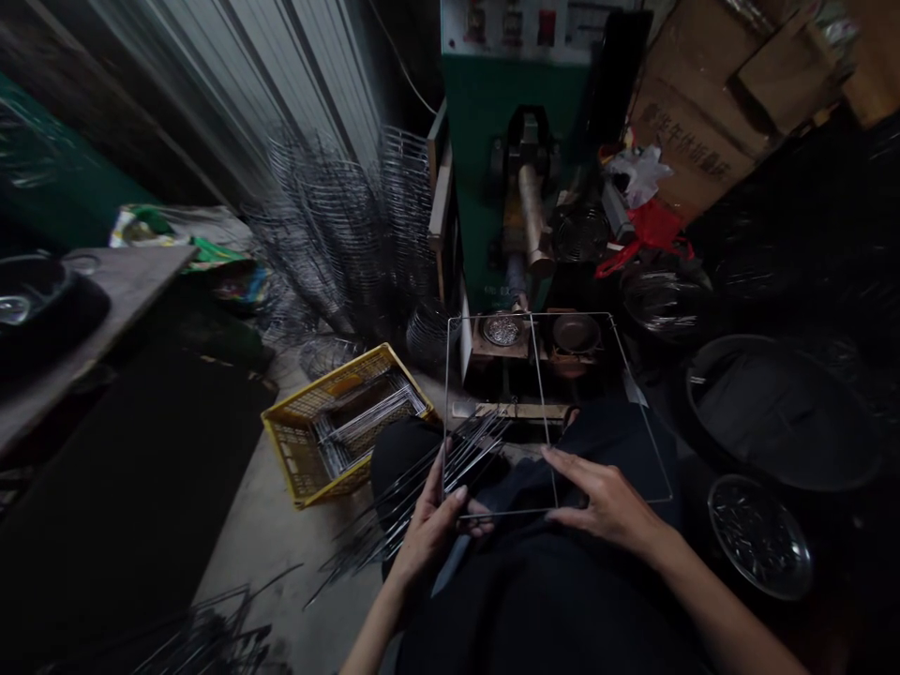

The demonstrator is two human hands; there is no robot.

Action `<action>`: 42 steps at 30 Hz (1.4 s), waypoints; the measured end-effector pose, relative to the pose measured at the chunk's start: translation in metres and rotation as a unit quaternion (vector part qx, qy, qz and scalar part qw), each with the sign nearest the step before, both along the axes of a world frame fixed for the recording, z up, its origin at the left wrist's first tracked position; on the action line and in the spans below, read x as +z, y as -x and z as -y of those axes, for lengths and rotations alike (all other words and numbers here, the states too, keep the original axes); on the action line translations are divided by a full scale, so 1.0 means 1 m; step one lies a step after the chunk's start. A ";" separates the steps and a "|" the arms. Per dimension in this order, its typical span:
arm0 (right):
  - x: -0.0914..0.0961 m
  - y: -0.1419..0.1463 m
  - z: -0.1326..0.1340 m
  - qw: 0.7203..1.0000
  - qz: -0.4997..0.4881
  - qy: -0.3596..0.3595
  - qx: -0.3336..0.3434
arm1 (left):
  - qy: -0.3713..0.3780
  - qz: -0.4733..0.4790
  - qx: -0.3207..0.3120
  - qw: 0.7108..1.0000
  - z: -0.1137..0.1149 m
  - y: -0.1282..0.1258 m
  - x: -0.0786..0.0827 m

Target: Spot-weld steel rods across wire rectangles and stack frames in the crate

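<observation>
A thin rectangular wire frame (539, 380) with one crossbar is held up over my lap. My left hand (434, 525) has its fingers and thumb closed around the frame's lower left corner. Near the crossbar's lower end, my right hand (597, 492) pinches the wire between thumb and fingers. A bundle of loose metal rods (412, 511) lies across my left thigh, partly behind my left hand. Beyond the frame stands a green machine (474, 187) with a thick brass-coloured cylinder (532, 211) at its front.
A yellow crate (281, 459) holding wire pieces sits on the floor to the left. Behind it rise tall stacks of wire racks (344, 206). On the right are a bowl of small metal parts (759, 534) and a large dark tub (780, 412). Wires (211, 637) lie at lower left.
</observation>
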State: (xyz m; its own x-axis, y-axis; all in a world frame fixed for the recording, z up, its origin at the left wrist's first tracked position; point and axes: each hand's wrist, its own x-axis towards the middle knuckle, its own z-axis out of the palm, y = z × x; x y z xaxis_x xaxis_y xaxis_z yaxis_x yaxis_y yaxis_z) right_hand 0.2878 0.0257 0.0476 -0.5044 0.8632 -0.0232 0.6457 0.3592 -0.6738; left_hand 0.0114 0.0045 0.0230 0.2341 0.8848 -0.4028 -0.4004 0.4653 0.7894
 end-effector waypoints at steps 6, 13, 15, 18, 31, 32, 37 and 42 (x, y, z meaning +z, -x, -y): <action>-0.001 -0.002 -0.004 1.000 0.003 0.001 0.007 | 0.002 0.010 -0.010 1.000 -0.003 0.002 -0.004; 0.002 -0.001 -0.006 1.000 -0.014 0.012 -0.001 | 0.019 0.027 0.008 0.999 -0.002 0.000 -0.005; 0.001 -0.002 -0.004 1.000 -0.015 0.003 -0.001 | 0.025 0.030 0.010 0.999 0.000 0.000 -0.007; -0.003 -0.003 -0.002 1.000 -0.007 -0.013 -0.007 | 0.035 0.021 0.005 0.999 0.002 0.000 -0.009; 0.000 -0.014 -0.191 0.993 -0.030 -0.063 -0.100 | -0.139 0.057 -0.007 0.989 -0.182 -0.009 -0.004; 0.002 -0.016 -0.211 0.992 -0.056 -0.038 -0.109 | -0.150 0.052 -0.007 0.987 -0.195 -0.009 -0.003; 0.013 -0.011 -0.292 0.976 -0.143 0.115 -0.114 | -0.170 0.045 0.006 0.984 -0.239 -0.012 -0.001; 0.022 0.010 -0.329 0.979 -0.109 0.159 -0.072 | -0.162 0.052 0.016 0.985 -0.256 -0.016 0.000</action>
